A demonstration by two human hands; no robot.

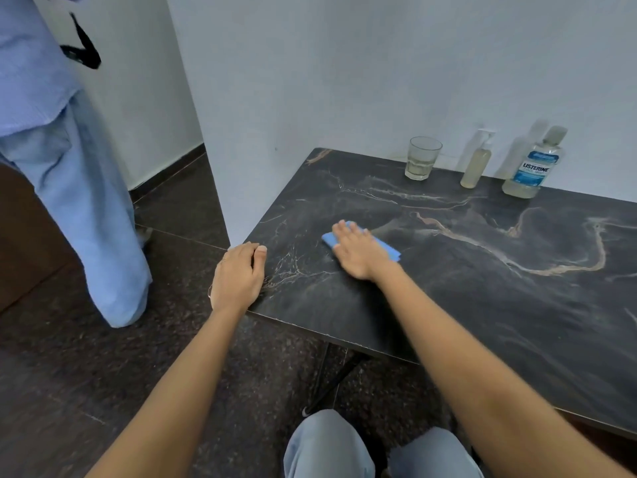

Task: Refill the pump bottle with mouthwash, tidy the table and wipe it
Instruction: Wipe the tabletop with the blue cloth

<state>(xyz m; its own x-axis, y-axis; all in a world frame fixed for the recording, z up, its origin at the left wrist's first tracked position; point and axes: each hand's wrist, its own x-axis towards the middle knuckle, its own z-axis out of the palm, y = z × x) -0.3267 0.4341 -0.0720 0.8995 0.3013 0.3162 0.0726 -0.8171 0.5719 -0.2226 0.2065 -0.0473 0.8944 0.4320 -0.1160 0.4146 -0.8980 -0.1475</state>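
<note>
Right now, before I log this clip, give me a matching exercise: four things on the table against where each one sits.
Things:
1. glass
2. pump bottle
3. mouthwash bottle
4. blue cloth

Places:
A. flat under the right hand, near the table's left end
B. farthest right of the three items by the wall
C. farthest left of the three items by the wall
D. in the middle of the three items by the wall

Pairs: 1-C, 2-D, 3-B, 4-A
</note>
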